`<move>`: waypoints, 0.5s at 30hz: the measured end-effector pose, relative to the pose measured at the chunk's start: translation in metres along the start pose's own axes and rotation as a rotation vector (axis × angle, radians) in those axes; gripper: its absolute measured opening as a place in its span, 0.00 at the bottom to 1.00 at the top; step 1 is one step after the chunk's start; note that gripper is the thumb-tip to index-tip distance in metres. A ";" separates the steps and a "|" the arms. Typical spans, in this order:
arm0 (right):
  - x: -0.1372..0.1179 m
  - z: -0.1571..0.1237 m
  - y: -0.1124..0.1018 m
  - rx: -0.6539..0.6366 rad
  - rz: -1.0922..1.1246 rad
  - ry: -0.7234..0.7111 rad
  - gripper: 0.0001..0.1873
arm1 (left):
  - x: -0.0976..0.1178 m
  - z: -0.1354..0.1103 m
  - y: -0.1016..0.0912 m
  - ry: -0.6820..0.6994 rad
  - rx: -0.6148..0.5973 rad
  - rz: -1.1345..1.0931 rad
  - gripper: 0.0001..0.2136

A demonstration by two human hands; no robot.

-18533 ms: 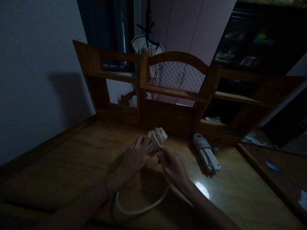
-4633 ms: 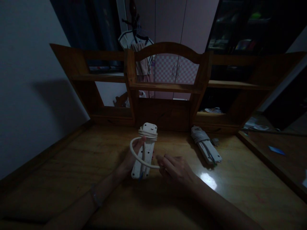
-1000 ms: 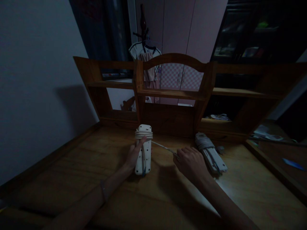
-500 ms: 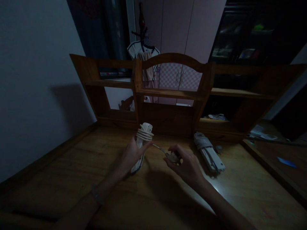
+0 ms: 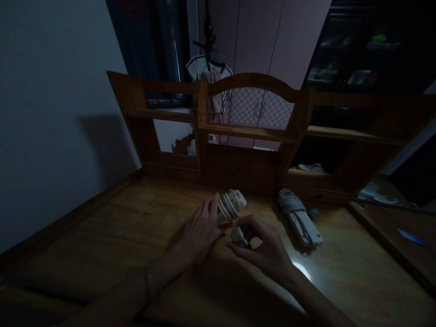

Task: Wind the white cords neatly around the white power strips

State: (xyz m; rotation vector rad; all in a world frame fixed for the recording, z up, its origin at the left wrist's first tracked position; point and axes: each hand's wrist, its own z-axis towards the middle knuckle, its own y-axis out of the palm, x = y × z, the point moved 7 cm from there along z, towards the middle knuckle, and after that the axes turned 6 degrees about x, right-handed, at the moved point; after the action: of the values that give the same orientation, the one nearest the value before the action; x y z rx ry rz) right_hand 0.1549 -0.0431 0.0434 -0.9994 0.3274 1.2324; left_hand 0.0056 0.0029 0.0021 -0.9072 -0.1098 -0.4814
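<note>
My left hand is wrapped round a white power strip that has its cord coiled about the end. Most of the strip's body is hidden behind that hand. Between the thumb and fingers of my right hand is the cord's plug, close beside the coil. A second white power strip, its own cord wound round its upper part, lies on the wooden desk to the right of my hands.
A wooden shelf unit runs along the back of the desk. Beside the second strip lies a small grey plug. A wall bounds the left side. On a lower surface at right is a blue item.
The power strip in my left hand has swung from upright to leaning right, nearer my right hand. The plug has come close to the coil, and the view has shifted slightly.
</note>
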 end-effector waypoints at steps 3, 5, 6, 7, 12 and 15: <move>-0.002 -0.005 0.011 -0.053 0.047 -0.006 0.18 | 0.005 0.000 0.002 0.027 -0.027 0.044 0.34; -0.003 -0.005 0.014 -0.064 0.056 0.007 0.17 | 0.010 -0.001 0.003 0.062 -0.070 0.064 0.29; -0.004 -0.005 0.013 -0.058 0.050 0.007 0.16 | 0.012 -0.001 0.003 0.085 -0.094 0.072 0.26; -0.005 -0.004 0.011 -0.050 0.037 0.005 0.16 | 0.015 -0.002 0.003 0.112 -0.116 0.080 0.24; -0.007 0.004 -0.003 -0.035 -0.107 -0.091 0.15 | 0.027 -0.008 0.006 0.240 -0.211 0.058 0.19; -0.007 0.009 -0.013 -0.026 -0.238 -0.180 0.14 | 0.037 -0.014 0.010 0.336 -0.246 -0.022 0.20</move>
State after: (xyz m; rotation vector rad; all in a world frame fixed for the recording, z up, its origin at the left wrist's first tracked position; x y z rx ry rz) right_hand 0.1609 -0.0408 0.0593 -0.9137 0.0495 1.1015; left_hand 0.0414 -0.0162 -0.0027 -1.0524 0.2511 -0.6709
